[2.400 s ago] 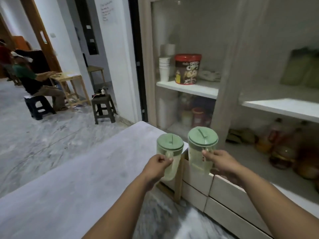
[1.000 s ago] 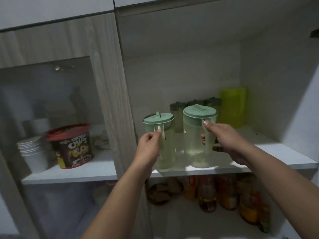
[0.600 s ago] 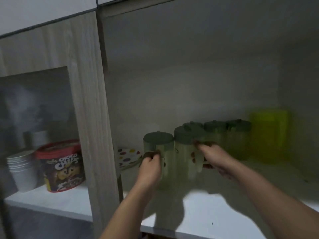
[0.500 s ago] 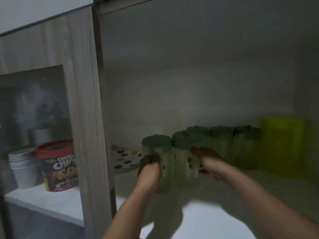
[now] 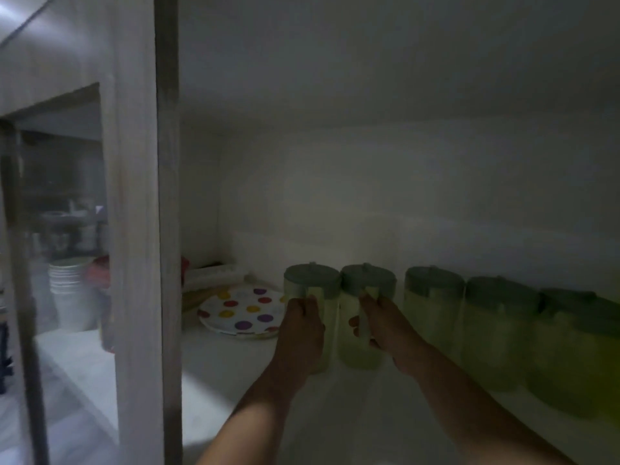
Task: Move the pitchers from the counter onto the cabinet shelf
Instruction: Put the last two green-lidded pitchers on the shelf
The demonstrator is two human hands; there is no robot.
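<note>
Now both pitchers are deep in the cabinet, where a second ago they were only at the front edge of the shelf [image 5: 235, 380], and before that out over the tabletop. The view has closed in and gone dim, so the person has leaned right into the opening.

The left pitcher [image 5: 310, 286] and the right pitcher [image 5: 360, 347] stand side by side, nearly touching, at the left end of a row of three or so similar green-lidded pitchers [image 5: 432, 307] running off to the right. A spotted plate [image 5: 241, 310] lies just left of them. Their bases look to be down on the shelf, though in this gloom I can't be sure.

The left hand [image 5: 302, 330] is wrapped shut around its pitcher's handle, thumb up near the lid. The right hand [image 5: 382, 327] is likewise closed on the other handle, fingers curled round it. Neither grip has loosened.

To my eye the placing is nearly done; letting go and backing both arms out is what remains.
</note>
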